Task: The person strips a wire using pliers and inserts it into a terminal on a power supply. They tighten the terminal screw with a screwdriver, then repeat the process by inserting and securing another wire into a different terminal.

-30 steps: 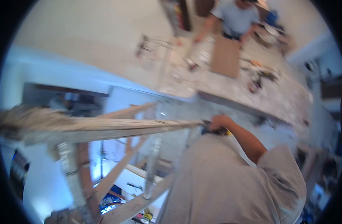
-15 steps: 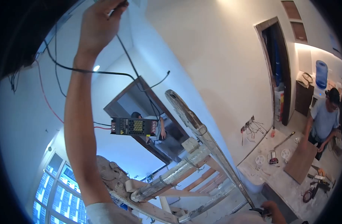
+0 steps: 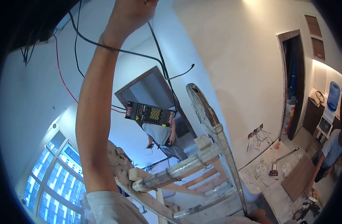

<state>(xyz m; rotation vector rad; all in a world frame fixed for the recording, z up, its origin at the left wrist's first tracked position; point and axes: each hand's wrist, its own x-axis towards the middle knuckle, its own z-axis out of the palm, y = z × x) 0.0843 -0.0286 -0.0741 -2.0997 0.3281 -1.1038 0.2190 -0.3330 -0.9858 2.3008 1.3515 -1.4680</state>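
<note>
My left hand [image 3: 135,15] is raised at the top edge, its fingers closed on a black cable [image 3: 155,35]; the fingertips are partly cut off. From the black cables hangs a power supply [image 3: 150,114] with a perforated dark case. Red and black wires [image 3: 118,109] leave its left end. Another black cable [image 3: 131,53] crosses in front of my wrist, and a loose cable end [image 3: 192,66] sticks out to the right. My right hand [image 3: 261,215] is low at the bottom edge, beside the ladder leg; its fingers are hidden.
A worn wooden ladder [image 3: 182,170] stands directly below me. Behind the power supply, a person [image 3: 159,134] stands near a dark-framed doorway. Another person [image 3: 330,153] is at the right by a brown board [image 3: 300,177]. Wires stick out of a wall box [image 3: 256,132].
The view has shifted, so the power supply and ladder appear further right. My left hand stays raised on the cable. The person at the right leans lower, a hand by the board's edge.
</note>
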